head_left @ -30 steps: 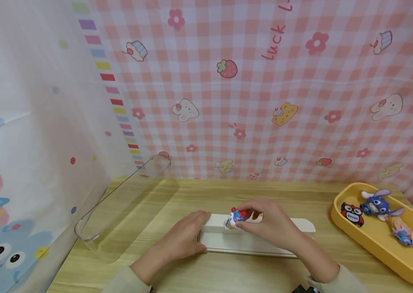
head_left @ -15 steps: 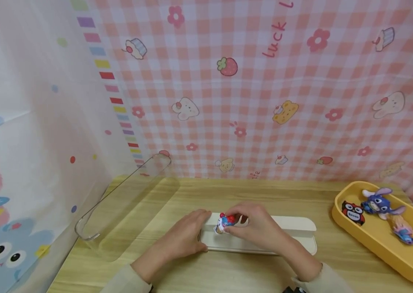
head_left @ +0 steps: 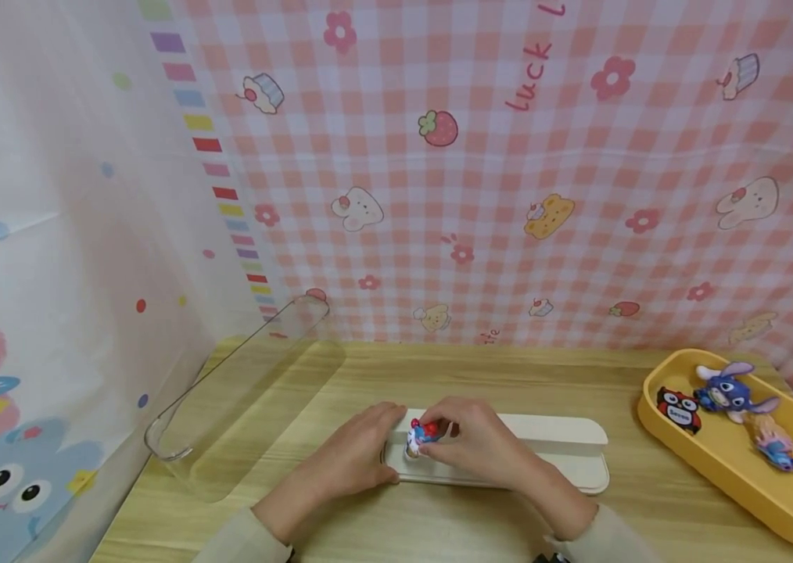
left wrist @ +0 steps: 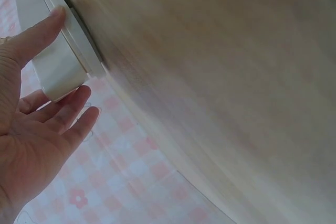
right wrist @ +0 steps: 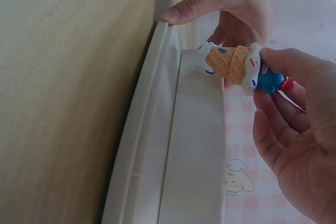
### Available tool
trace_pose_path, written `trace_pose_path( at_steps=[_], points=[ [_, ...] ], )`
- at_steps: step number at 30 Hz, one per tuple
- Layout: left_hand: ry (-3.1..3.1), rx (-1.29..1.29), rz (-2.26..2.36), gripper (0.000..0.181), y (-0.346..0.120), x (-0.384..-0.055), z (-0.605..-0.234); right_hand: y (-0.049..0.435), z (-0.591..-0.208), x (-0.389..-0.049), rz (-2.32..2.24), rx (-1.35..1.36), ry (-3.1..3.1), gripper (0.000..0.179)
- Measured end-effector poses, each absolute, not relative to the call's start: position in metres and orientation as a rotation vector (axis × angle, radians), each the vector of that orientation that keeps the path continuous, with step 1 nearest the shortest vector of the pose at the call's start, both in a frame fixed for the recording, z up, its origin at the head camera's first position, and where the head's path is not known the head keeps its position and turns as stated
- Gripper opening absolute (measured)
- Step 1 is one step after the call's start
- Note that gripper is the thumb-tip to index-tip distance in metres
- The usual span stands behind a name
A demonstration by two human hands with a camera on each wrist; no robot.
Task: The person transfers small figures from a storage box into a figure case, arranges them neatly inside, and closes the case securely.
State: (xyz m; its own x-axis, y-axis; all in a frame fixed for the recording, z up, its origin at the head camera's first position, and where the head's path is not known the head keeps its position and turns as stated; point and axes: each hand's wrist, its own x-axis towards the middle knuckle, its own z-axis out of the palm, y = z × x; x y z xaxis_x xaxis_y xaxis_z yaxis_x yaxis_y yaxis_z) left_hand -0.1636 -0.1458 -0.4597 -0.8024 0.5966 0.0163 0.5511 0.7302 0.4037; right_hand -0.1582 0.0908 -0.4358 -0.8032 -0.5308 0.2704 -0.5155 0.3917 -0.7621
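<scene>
My right hand (head_left: 474, 438) pinches a small ice-cream-cone figurine (right wrist: 228, 64) by its blue-and-red top, between thumb and fingers. The figurine stands upright over the lower step, at the left end of a white two-step display stand (head_left: 551, 428). Whether its base touches the step cannot be told. At that same end my left hand (head_left: 354, 453) holds the stand, thumb on the front edge and fingers behind, as the left wrist view also shows around the white stand (left wrist: 60, 69). The right hand covers part of the stand's middle in the head view.
A yellow tray (head_left: 727, 477) at the right holds an owl figure (head_left: 678, 410), a blue long-eared figure (head_left: 729, 389) and a pink-and-blue figure (head_left: 773, 444). A clear plastic cover (head_left: 242, 407) stands at the left of the wooden table (head_left: 467, 524). A checked curtain (head_left: 488, 172) hangs behind.
My right hand has carried the ice-cream-cone figurine left and down, from above the stand's upper step to the left end of the lower step. My left hand has stayed on the stand.
</scene>
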Motion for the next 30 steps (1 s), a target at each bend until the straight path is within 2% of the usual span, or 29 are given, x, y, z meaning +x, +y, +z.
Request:
trace_pose_path(
  at_steps=[30],
  points=[
    [2.811,0.956,0.607,0.09,-0.146,-0.164,-0.46,0.073,-0.443,-0.162,-1.276,-0.989,2.632,0.02]
  ],
)
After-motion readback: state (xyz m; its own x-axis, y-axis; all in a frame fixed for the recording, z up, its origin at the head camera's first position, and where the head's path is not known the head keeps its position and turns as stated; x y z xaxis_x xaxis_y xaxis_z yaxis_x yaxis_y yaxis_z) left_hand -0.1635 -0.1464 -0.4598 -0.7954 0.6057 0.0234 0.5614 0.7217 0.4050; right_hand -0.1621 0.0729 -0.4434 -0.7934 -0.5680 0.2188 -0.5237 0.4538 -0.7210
